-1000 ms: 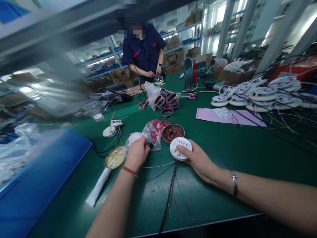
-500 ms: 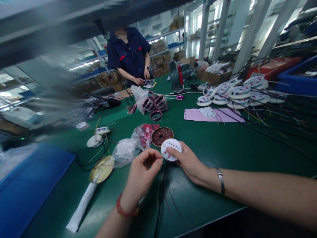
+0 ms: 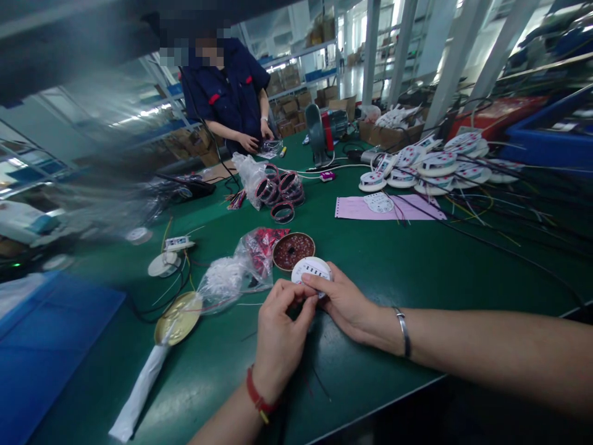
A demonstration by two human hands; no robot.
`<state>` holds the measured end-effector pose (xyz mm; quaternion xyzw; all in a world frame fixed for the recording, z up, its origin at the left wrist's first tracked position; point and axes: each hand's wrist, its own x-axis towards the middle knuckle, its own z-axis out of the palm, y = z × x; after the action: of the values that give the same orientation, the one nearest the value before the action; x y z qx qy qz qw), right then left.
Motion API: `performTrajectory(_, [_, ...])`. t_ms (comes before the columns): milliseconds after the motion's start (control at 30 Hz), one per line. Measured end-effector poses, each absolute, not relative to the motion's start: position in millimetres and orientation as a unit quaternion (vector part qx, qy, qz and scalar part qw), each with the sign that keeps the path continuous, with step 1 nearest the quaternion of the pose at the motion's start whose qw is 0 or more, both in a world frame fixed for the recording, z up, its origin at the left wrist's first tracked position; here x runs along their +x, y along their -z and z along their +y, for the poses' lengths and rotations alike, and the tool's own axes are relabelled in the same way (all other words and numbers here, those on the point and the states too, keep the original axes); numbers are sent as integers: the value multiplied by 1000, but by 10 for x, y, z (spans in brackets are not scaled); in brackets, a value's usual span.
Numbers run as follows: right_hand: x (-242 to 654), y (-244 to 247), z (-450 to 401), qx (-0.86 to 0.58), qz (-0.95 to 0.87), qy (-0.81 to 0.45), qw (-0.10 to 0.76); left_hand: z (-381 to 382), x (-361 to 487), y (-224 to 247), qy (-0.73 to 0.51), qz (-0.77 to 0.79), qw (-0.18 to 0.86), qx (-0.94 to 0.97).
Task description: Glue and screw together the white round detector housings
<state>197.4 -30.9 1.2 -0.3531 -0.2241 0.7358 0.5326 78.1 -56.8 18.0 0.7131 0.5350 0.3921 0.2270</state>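
Note:
My right hand (image 3: 349, 307) holds a round white disc (image 3: 309, 268) with dark slots, the thumb lying across its face. Pinched at the disc's lower edge, the thumb and forefinger of my left hand (image 3: 283, 324) touch it; whatever they grip is too small to make out. Just behind the disc lies a round tin of brown pieces (image 3: 293, 250). Beside that tin are a clear bag of white parts (image 3: 223, 278) and a bag with red pieces (image 3: 264, 244). Thin dark wires hang below my hands.
A gold dish (image 3: 180, 318) with a white-wrapped handle and a blue bin (image 3: 69, 346) are at the left. Ring parts (image 3: 282, 212), a pink sheet (image 3: 407, 209) and stacked white discs (image 3: 435, 165) lie farther back. A person (image 3: 227, 93) stands across the green table (image 3: 384, 383).
My left hand has moved right and in against the disc, its fingertips now at the lower edge. The whole view has shifted slightly, and the person's hands have moved a little.

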Motion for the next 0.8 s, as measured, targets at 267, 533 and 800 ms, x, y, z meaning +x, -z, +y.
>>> performTrajectory(267, [1980,18,-316,-368,-246,-719,536,-564,791,-172,-377,553,214,711])
performTrajectory(533, [1942,21,-344,-379,-277,-691,550,-491,773,-88,-408,610,303,609])
performTrajectory(800, [1968,-23,-323,-388,-293,-690,536,-492,779,-98,-418,589,325,611])
